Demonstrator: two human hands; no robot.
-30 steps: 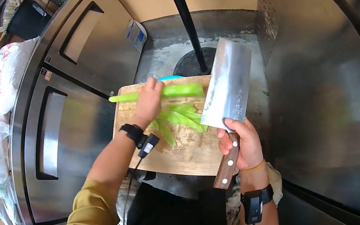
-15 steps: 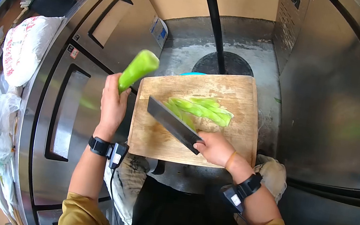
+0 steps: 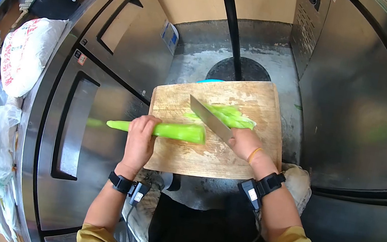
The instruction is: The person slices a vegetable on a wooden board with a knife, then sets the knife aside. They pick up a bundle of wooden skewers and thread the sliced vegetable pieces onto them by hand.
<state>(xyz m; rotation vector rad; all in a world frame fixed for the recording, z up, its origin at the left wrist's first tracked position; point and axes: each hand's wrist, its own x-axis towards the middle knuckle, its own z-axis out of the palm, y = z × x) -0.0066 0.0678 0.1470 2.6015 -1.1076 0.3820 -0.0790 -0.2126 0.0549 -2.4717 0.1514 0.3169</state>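
Note:
My left hand (image 3: 140, 138) is wrapped round a peeled, pale green celtuce stem (image 3: 182, 132). The stem lies sideways over the left part of the wooden cutting board (image 3: 197, 163), its thin end sticking out past the board's left edge. In my right hand (image 3: 245, 144) is a cleaver (image 3: 208, 117), gripped near the base of its blade; the handle is hidden by my fingers. The blade slants up and left, just beyond the thick end of the stem. Behind it, green peel strips (image 3: 234, 116) lie in a heap, partly covered by the blade.
Steel cabinets (image 3: 105, 132) stand on the left, with a white sack (image 3: 29, 57) and plastic bags (image 3: 0, 126) beside them. A large steel door (image 3: 362, 107) is on the right. Beyond the board, a black pole (image 3: 231, 25) rises from a round base on the floor.
My left hand has brought the celtuce stem down from upright in the air to lying across the board. The cleaver has moved up and right, over the peel strips.

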